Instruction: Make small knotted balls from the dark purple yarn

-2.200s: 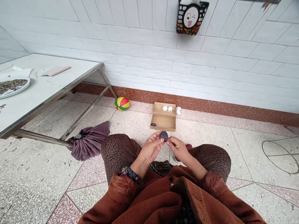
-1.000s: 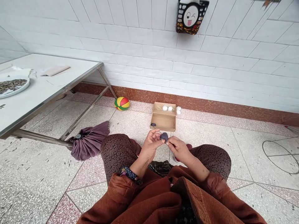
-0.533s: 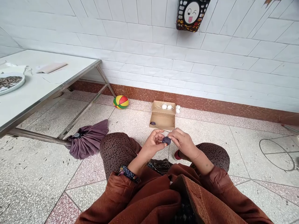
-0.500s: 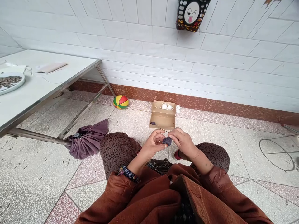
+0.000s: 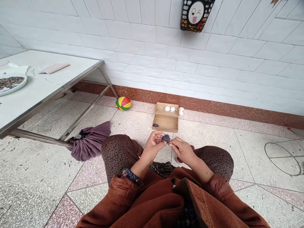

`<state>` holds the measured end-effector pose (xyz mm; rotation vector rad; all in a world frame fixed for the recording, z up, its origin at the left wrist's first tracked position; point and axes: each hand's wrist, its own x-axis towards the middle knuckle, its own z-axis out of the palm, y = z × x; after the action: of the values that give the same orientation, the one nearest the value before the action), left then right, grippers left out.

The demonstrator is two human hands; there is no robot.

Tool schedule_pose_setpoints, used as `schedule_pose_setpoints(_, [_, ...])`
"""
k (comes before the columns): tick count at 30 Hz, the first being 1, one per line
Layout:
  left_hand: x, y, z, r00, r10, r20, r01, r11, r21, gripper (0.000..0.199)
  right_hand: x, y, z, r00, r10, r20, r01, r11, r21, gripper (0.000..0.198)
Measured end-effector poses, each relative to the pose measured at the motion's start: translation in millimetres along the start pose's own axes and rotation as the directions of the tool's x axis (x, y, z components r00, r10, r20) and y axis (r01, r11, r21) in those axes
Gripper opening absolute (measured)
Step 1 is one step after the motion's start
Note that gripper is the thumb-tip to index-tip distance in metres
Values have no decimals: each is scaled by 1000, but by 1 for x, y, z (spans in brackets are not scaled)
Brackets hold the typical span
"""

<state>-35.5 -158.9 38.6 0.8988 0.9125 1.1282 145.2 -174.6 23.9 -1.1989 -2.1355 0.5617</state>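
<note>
A small ball of dark purple-grey yarn (image 5: 165,138) is held in the fingers of my left hand (image 5: 154,146), above the floor between my knees. Close on its right, my right hand (image 5: 184,151) has thumb and forefinger pinched at the ball's lower edge, on what looks like its yarn strand. Just beyond my hands an open cardboard box (image 5: 166,121) lies on the floor. In its near left corner sits another dark yarn ball (image 5: 155,125). Two white yarn balls (image 5: 170,108) rest in the lid, and more white balls (image 5: 181,110) lie beside it.
A white table (image 5: 54,74) with a plate of dry brown bits (image 5: 11,83) stands at left. A purple cloth bag (image 5: 89,142) leans by its leg. A coloured ball (image 5: 123,103) lies near the wall. A black basket (image 5: 196,15) hangs above; a metal ring frame (image 5: 282,158) is at right.
My right hand has moved from the upper right of the yarn ball down to its lower edge. The held ball has shifted slightly left and up and is turned differently.
</note>
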Motion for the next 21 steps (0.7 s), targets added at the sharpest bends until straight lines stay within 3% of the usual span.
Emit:
schedule_pose_setpoints(5, [-1, 0, 0, 998, 9, -61, -4, 996, 84, 39, 0, -15, -17, 991, -116, 72, 115, 993, 18, 17])
schedule_pose_setpoints(9, [-4, 3, 1, 999, -18, 29, 14, 992, 124, 44, 9, -20, -30, 988, -150, 49, 149, 989, 13, 20])
schedule_pose_setpoints(13, [-7, 6, 2, 980, -74, 182, 69, 997, 35, 51, 20, -9, -34, 996, -72, -54, 74, 997, 28, 22])
schedule_pose_setpoints(17, [-10, 10, 3, 933, -105, 344, 149, 983, -105, 52, 22, 3, -19, 988, 44, -145, -22, 988, 152, 21])
schedule_pose_setpoints(21, [-8, 11, 5, 971, -70, 230, 119, 972, -205, 49, 11, 6, 1, 990, 71, -124, -46, 980, 192, 20])
